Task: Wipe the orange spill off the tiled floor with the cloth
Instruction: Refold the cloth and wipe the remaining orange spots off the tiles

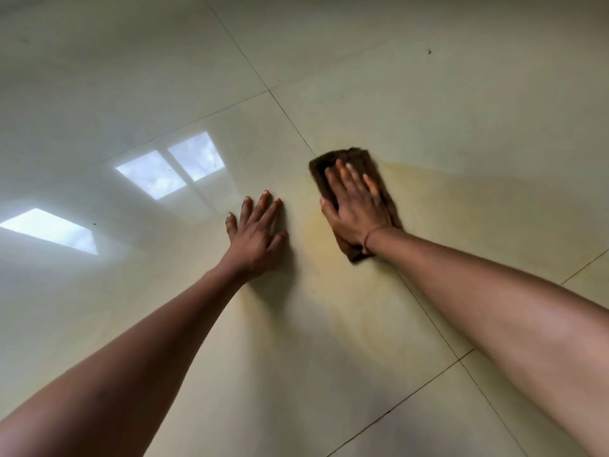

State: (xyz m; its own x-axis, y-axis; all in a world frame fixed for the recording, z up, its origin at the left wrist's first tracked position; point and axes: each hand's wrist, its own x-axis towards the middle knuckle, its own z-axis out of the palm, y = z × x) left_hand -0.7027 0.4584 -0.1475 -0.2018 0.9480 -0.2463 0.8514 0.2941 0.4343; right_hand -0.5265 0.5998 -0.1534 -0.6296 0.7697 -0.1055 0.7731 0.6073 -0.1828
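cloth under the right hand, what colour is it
Dark brown cloth, seen in the head view, pressed flat under the right hand.

Arms outstretched — left hand and right hand flat

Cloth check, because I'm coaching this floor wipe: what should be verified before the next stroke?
1. Cloth flat on the tiled floor: ok.
2. Right hand pressing on the cloth, fingers straight: ok.
3. Left hand flat on the floor, apart from the cloth: ok.
4. Orange spill gone: not ok, faint streaks show beside the cloth.
5. Cloth able to absorb more: cannot tell.
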